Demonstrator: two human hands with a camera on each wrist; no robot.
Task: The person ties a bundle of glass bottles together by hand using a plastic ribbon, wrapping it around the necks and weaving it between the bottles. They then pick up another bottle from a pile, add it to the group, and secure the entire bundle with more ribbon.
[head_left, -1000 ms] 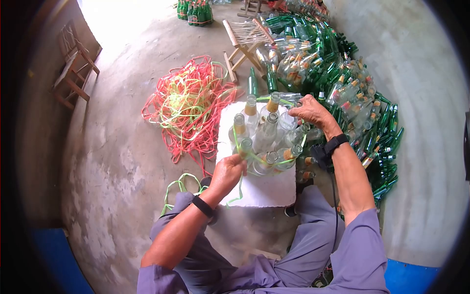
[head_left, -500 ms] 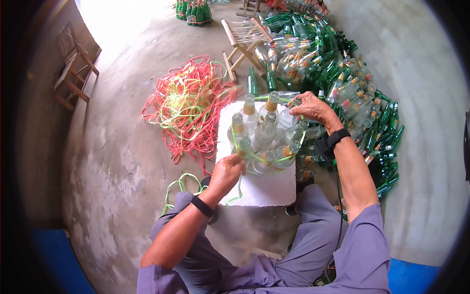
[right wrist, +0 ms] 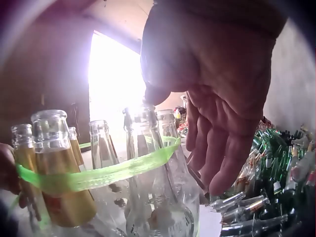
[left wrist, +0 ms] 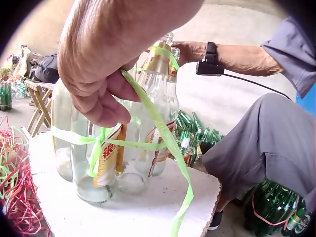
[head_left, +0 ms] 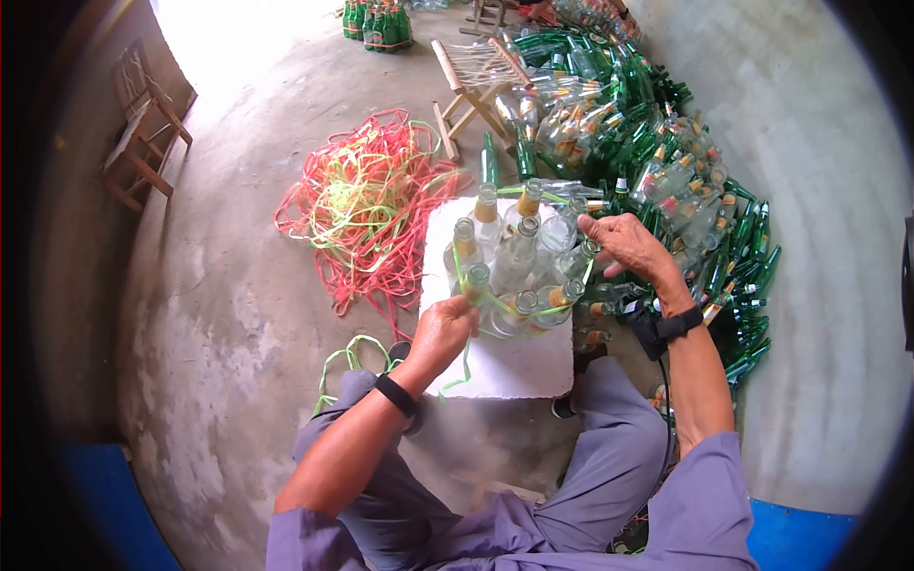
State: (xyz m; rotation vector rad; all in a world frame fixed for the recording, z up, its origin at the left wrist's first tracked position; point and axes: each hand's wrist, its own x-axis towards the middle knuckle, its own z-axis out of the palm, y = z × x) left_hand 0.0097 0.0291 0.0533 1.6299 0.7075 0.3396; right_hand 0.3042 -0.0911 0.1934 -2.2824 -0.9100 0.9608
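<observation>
Several clear glass bottles [head_left: 515, 257] stand grouped upright on a white slab [head_left: 519, 371]. Green strap [head_left: 497, 306] loops around their necks, and in the left wrist view a lower green band [left wrist: 133, 143] with a knot runs around their bodies. At the near left of the group, my left hand [head_left: 444, 335] pinches the strap, its loose end hanging down. My right hand [head_left: 636, 249] is beside the right-hand bottles; in the right wrist view that hand [right wrist: 212, 84] has extended fingers, just outside the strap around the necks [right wrist: 108, 175].
A tangled heap of red and green strap [head_left: 367, 205] lies left of the slab. Loose green and clear bottles [head_left: 657, 152] are piled along the right wall. Beyond stand a wooden folding stool [head_left: 476, 90] and bundled green bottles [head_left: 386, 27]. A wooden chair [head_left: 143, 138] is at far left.
My right hand has let go at the back right bottle and moved right and toward me, its fingers spreading. My left hand stays in place with the strap.
</observation>
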